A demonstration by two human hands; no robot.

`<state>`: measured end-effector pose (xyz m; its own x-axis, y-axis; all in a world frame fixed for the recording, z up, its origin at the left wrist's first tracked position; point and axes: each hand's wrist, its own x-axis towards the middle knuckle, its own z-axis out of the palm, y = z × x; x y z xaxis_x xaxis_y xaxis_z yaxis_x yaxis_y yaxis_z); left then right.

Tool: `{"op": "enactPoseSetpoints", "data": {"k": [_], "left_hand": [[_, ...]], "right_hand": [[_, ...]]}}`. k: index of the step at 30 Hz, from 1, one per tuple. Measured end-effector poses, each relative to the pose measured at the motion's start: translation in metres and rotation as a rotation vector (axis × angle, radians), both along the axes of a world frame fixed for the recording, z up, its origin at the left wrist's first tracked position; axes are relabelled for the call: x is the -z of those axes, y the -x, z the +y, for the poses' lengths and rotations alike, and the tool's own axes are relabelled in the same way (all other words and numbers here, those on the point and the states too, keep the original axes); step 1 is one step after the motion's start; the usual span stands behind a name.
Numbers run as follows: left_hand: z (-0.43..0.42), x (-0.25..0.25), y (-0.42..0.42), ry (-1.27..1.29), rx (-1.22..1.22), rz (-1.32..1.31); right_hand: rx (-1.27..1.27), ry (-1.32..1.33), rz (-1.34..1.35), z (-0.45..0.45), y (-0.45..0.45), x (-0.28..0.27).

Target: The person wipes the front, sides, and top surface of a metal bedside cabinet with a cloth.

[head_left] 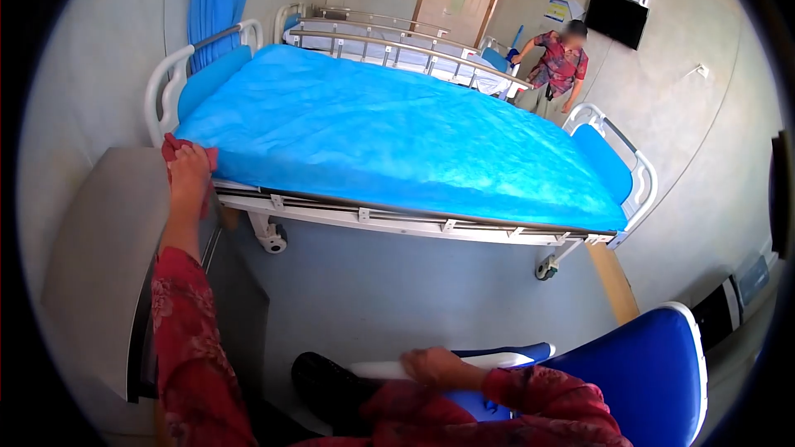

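Observation:
At the head corner of a bed, my left hand (190, 167) is closed on a red cloth (171, 146). The cloth touches the bed's corner beside the white headboard frame (153, 108). A bright blue, wrinkled cover (373, 132) lies over the mattress. Low in front of me, my right hand (435, 367) is curled into a loose fist near my lap. No object shows in it. Beside that hand is the white armrest (505, 359) of a blue chair (638, 372).
A grey bedside cabinet (108, 257) stands at the left, close to my arm. The bed has caster wheels (272, 238). Beyond it are a second bed with metal side rails (397, 43) and a person (559, 66) in a red patterned shirt. A blue curtain (219, 8) hangs at the left wall.

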<state>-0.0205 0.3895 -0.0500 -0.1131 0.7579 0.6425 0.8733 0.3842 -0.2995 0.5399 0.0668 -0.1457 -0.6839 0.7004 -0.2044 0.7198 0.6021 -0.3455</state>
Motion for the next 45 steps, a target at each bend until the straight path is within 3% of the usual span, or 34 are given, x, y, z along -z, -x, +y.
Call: {"op": "enactPoseSetpoints", "data": {"k": [3, 8, 10, 14, 24, 26, 28, 33, 39, 45], "left_hand": [[-0.029, -0.004, -0.002, 0.018, 0.032, 0.038], [-0.066, 0.009, 0.018, -0.016, 0.053, 0.129], [-0.087, 0.008, 0.017, -0.015, 0.065, 0.161], [-0.138, -0.009, -0.003, 0.039, 0.045, 0.164], [-0.207, -0.009, -0.011, 0.055, 0.027, 0.192], [-0.247, -0.037, -0.04, 0.124, 0.084, 0.149], [-0.251, -0.015, -0.006, 0.038, 0.207, 0.212], [-0.347, -0.037, -0.035, 0.215, 0.041, 0.196], [-0.45, -0.059, -0.049, 0.308, 0.12, 0.139], [-0.452, -0.076, -0.057, 0.49, 0.194, 0.133]], "right_hand": [[-0.02, -0.159, 0.061, -0.005, -0.007, 0.013], [-0.131, -0.21, 0.082, -0.01, -0.005, 0.001], [0.025, -0.142, 0.146, -0.013, -0.006, 0.007], [0.066, -0.152, 0.212, -0.016, -0.011, 0.009], [-0.081, -0.232, 0.184, -0.01, -0.023, 0.03], [-0.047, -0.154, 0.141, -0.009, -0.023, 0.027], [-0.013, -0.164, 0.082, -0.005, -0.021, 0.034], [-0.12, -0.306, -0.036, -0.003, -0.016, 0.039], [0.111, -0.169, 0.166, -0.008, -0.008, 0.028], [0.116, -0.088, 0.161, -0.002, -0.007, 0.026]]}}
